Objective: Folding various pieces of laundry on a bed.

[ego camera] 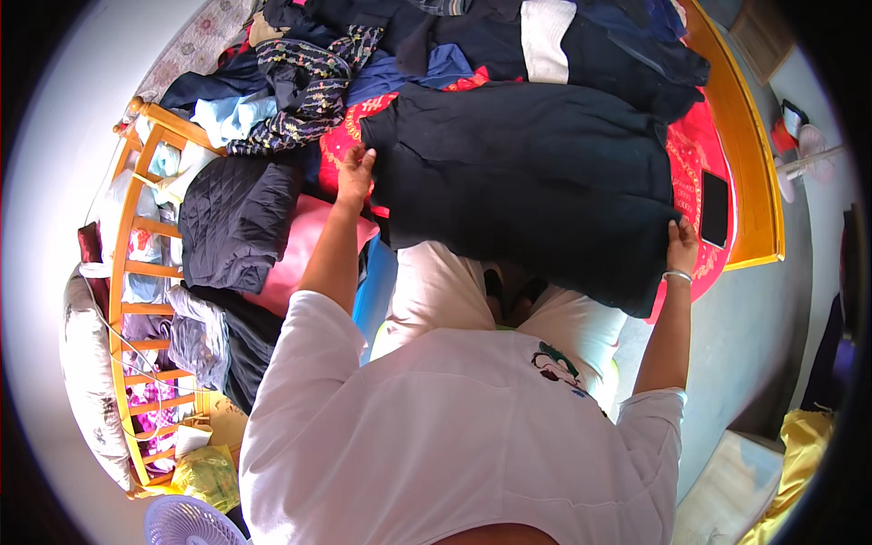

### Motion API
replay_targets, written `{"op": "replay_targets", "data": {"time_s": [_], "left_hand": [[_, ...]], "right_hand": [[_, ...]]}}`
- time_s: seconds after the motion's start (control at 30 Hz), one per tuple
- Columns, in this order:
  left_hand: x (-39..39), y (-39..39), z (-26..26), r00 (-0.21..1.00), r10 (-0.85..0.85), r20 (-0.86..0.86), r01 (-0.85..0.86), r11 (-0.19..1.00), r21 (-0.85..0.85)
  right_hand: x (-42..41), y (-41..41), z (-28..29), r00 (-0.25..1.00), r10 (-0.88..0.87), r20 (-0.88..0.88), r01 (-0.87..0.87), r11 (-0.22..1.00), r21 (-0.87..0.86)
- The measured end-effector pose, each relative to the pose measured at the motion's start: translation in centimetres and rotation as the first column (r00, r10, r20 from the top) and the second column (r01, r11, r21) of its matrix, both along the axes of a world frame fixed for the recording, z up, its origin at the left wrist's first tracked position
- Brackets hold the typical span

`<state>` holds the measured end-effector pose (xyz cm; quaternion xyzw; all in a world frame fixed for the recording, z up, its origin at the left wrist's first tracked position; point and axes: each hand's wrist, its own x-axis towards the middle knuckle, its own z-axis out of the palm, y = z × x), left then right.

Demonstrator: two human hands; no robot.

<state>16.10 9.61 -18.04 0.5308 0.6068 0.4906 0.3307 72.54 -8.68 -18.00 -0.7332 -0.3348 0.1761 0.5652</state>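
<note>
A dark garment (pixel 518 170), black and fairly smooth, is spread out sideways in front of me. Its far part lies over a red patterned cloth (pixel 689 153), and its near edge reaches over my knees. My left hand (pixel 357 176) is at the garment's left edge, thumb and fingertips pointing away from me; whether they grip the fabric is unclear. At the right edge, my right hand (pixel 681 248), with a bangle at the wrist, pinches the cloth near its lower corner.
Behind the garment is a heap of dark clothes (pixel 477 34) with a white knitted piece (pixel 547 41). A phone (pixel 714 208) lies by the wooden bed edge (pixel 756 204). To my left are a quilted black garment (pixel 235 218), a pink cloth (pixel 306 238), a wooden rail (pixel 129 272) and a fan (pixel 191 521).
</note>
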Motion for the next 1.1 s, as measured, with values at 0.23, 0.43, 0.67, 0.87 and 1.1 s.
{"op": "replay_targets", "data": {"time_s": [0.23, 0.43, 0.67, 0.87, 1.1], "left_hand": [[0.3, -6.9, -3.2, 0.995, 0.097, -0.028, -0.101, 0.971, -0.218], [0.9, -9.4, -8.2, 0.938, 0.136, 0.318, -0.02, 0.939, -0.344], [3.5, -11.3, -7.2, 0.959, 0.136, 0.248, -0.02, 0.906, -0.422], [4.8, -12.7, 0.1, 0.697, 0.243, 0.675, -0.051, 0.955, -0.291], [-1.6, -15.8, 2.2, 0.756, 0.148, 0.638, 0.068, 0.951, -0.301]], "right_hand": [[-0.2, -7.2, -2.8, 0.981, -0.054, -0.187, 0.017, 0.981, -0.192], [-3.3, -11.8, -6.7, 0.662, 0.029, -0.749, -0.194, 0.972, -0.134], [-5.3, -10.0, -4.5, 0.72, 0.173, -0.672, -0.179, 0.982, 0.061], [-4.5, -9.7, -3.0, 0.709, 0.196, -0.678, -0.085, 0.977, 0.194], [-1.8, -12.8, 0.4, 0.693, 0.178, -0.698, -0.093, 0.983, 0.158]]}}
